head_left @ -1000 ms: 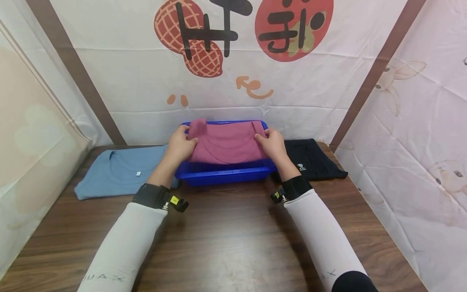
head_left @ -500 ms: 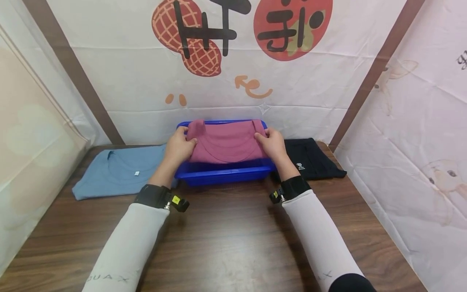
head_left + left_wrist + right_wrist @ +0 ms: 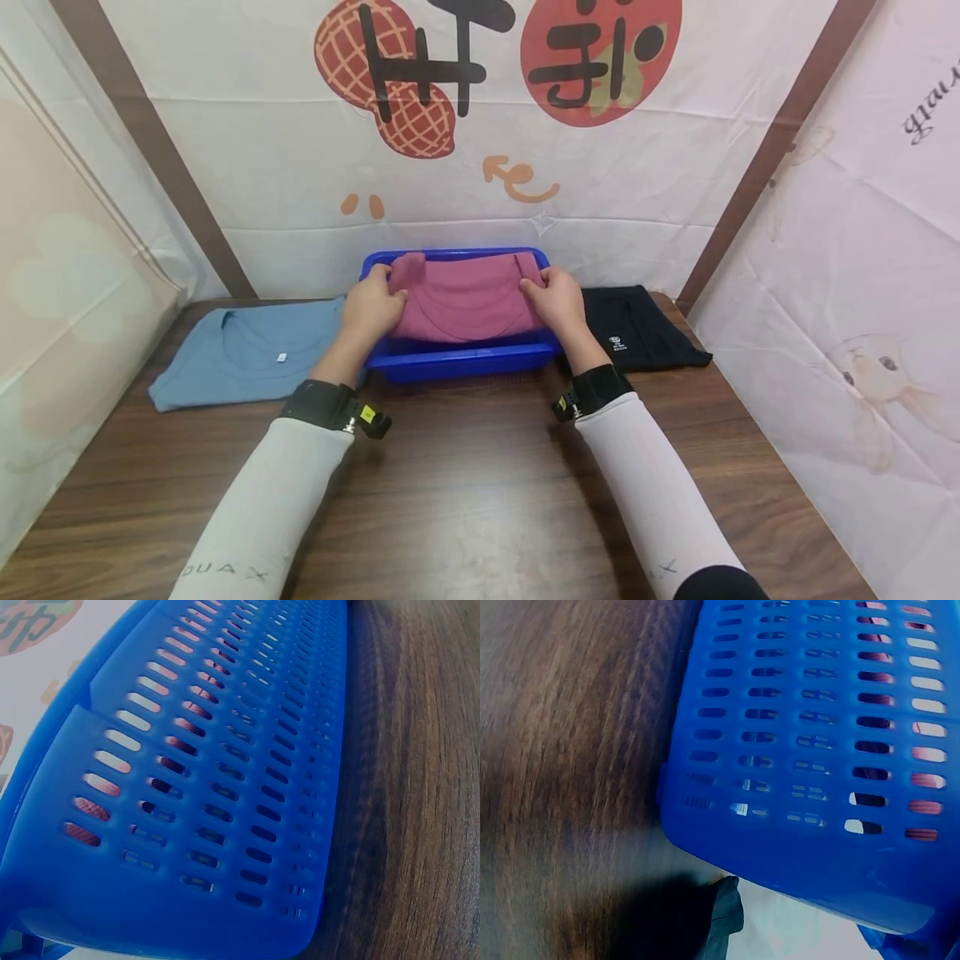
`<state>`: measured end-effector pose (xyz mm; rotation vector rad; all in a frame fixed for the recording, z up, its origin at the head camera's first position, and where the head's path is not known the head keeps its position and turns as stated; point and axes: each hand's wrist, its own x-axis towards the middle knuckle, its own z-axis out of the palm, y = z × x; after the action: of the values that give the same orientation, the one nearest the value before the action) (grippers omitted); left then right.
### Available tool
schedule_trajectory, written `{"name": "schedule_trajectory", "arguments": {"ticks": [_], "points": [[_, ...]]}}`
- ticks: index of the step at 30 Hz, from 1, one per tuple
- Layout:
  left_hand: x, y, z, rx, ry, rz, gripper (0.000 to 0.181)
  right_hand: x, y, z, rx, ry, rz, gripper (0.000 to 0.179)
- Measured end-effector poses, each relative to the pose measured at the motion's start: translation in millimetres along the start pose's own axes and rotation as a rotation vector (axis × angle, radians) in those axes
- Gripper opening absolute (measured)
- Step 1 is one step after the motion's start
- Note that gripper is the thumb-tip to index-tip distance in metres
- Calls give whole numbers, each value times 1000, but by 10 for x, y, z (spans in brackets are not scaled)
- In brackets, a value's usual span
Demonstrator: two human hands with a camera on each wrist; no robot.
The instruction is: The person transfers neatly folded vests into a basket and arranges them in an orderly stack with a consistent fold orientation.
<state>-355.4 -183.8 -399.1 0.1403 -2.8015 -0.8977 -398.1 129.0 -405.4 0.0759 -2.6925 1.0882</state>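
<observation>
A folded pink shirt (image 3: pixel 472 296) with its round neckline upward lies across the mouth of a blue basket (image 3: pixel 465 363). My left hand (image 3: pixel 372 307) pinches the shirt's left end, thumb on top. At the other end my right hand (image 3: pixel 558 302) holds it the same way, thumb on the cloth near the collar edge. Both hands are over the basket's short sides; the fingers under the cloth are hidden. Both wrist views show the slotted basket wall (image 3: pixel 225 787) close up, with pink cloth glimpsed through the slots and neither hand visible.
To the left of the basket a folded blue shirt (image 3: pixel 255 354) lies flat on the wooden table (image 3: pixel 465 483). A folded black shirt (image 3: pixel 647 329) lies to the right. Behind the basket hangs a printed white cloth wall (image 3: pixel 450 192).
The pink shirt and both hands have come down slightly into the basket and towards me. More of the basket's back rim shows. The blue and black shirts stay where they were.
</observation>
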Motion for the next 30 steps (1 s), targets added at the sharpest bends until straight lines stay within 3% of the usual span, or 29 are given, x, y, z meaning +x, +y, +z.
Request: {"name": "schedule_trajectory", "arguments": {"ticks": [11, 20, 30], "points": [[31, 44, 76, 87, -6, -12, 55, 33, -31, 33, -109, -9, -18, 35], [103, 34, 172, 244, -28, 5, 61, 31, -61, 69, -242, -44, -22, 34], [125, 143, 180, 296, -54, -76, 78, 60, -77, 129, -341, -96, -34, 32]]}}
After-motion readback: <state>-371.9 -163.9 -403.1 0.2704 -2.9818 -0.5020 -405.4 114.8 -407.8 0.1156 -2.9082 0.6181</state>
